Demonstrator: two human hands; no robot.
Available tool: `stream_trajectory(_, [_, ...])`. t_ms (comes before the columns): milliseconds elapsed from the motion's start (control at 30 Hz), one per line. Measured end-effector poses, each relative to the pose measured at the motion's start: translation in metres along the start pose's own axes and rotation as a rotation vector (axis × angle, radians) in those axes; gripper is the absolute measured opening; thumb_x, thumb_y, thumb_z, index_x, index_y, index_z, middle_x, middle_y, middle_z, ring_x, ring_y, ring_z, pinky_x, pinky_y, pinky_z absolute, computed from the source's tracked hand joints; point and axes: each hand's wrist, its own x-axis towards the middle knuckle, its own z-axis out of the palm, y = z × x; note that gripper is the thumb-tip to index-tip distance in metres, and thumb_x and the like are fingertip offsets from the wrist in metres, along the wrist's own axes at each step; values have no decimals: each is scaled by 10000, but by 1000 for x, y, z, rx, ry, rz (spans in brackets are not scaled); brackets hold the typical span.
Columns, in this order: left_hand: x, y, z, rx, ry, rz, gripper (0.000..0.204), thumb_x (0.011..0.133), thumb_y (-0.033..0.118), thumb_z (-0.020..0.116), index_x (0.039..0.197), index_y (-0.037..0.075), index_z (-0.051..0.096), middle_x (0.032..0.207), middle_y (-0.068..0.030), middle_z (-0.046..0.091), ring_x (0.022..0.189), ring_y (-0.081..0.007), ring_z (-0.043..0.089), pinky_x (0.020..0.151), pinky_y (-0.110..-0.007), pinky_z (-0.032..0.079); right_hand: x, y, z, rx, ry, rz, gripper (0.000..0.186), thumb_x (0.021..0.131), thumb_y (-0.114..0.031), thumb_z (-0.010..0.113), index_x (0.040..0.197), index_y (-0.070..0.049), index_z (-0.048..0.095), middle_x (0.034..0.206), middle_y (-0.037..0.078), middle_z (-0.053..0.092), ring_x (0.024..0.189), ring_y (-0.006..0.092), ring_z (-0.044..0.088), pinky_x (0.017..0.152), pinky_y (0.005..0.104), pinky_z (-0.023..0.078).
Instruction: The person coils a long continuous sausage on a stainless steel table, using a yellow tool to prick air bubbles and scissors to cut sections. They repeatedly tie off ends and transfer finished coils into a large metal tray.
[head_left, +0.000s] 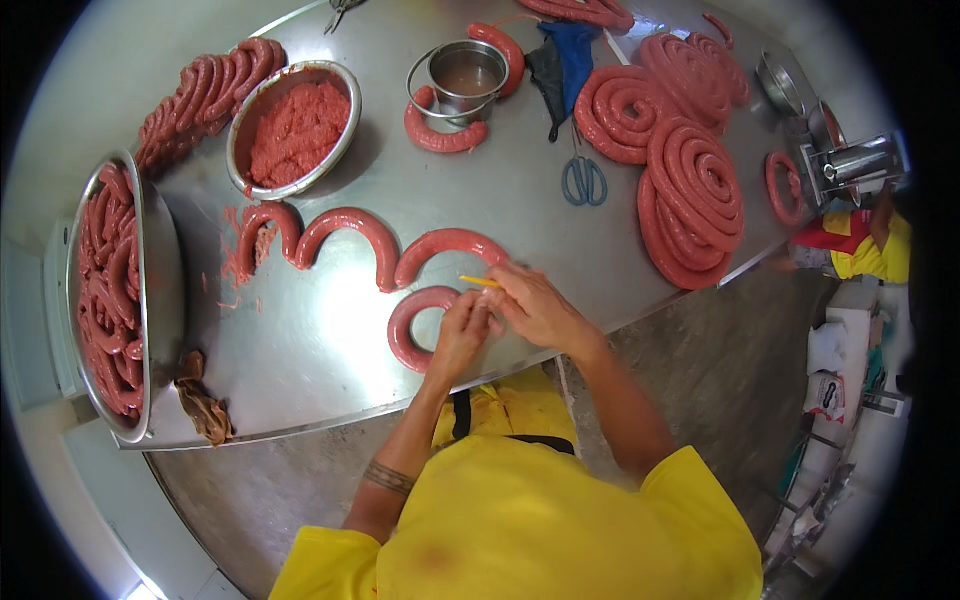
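Observation:
Near the table's front edge my left hand is closed, its fingertips pinched at the end of a curved raw sausage. Close against it, my right hand is closed too, with a thin yellow stick-like tool jutting out between its fingers. The fingertips of both hands meet, and what lies between them is too small to make out. Just beyond, an arched sausage runs to my right fingers. Further left on the metal table lie two more arched lengths, one sausage and another sausage.
A large bowl of sausages and a brown cloth are at left; a bowl of minced meat stands behind. Beyond are a small metal pot, scissors, a blue cloth and coiled sausages. Another person is far right.

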Motion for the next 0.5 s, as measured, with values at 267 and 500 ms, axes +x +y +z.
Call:
stream_trajectory(267, [25,3,23,86,-41,-297,208,1039,140,477,924,15,596,785,-122,680,703,-197,656,569,-347,485,-122,31,-136,1126,609,231,152,1059,-209,476,1051,-109,590,770,-19,517,712,100,511,745,302,460])
stream_trajectory(500, [21,0,2,7,-13,-50,135,974,5,486,867,6,568,1166,-281,641,1037,-370,685,666,-359,525,-117,73,14,535,36,806,202,1024,-71,438,1224,-57,458,985,106,651,833,217,640,692,361,514])
